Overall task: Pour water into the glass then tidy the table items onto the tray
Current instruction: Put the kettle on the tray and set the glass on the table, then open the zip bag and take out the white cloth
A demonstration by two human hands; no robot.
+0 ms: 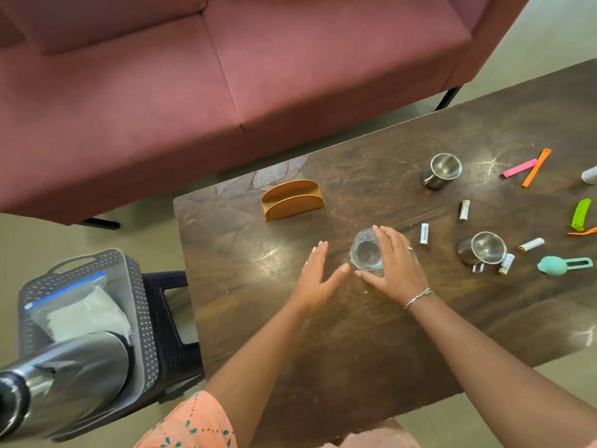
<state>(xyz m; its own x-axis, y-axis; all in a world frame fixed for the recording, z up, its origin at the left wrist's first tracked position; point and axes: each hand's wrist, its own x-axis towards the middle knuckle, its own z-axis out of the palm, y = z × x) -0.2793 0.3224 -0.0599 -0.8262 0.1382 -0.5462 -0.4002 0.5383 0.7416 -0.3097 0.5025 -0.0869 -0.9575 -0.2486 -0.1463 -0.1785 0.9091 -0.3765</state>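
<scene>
**Me:** Glass (366, 252) first: it stands upright on the worktop (245, 286), near the middle, with my right hand (392, 268) curled round its right side, fingers touching it, and my left hand (315, 273) spread flat just beside it on the left, holding nothing.

**Other:** Is the water in?

**Me:** I judge so. It's clear, and I see a waterline partway up, though through clear glass I can't be sure. A steel bottle (69, 373) lies across the tray (142, 305), which sits on a stool to my left.

**Other:** So the tidying is left?

**Me:** Nearly all of it. A zip bag (80, 313) is on the tray too. Out on the worktop are two steel cups (442, 171) (483, 252), four batteries, one at (424, 233), the orange holder (292, 200), coloured clips (534, 168) and a teal scoop (563, 264).

**Other:** And the glass itself?

**Me:** Short, plain, thin-walled, no handle. Likely slippery if wet.
</scene>
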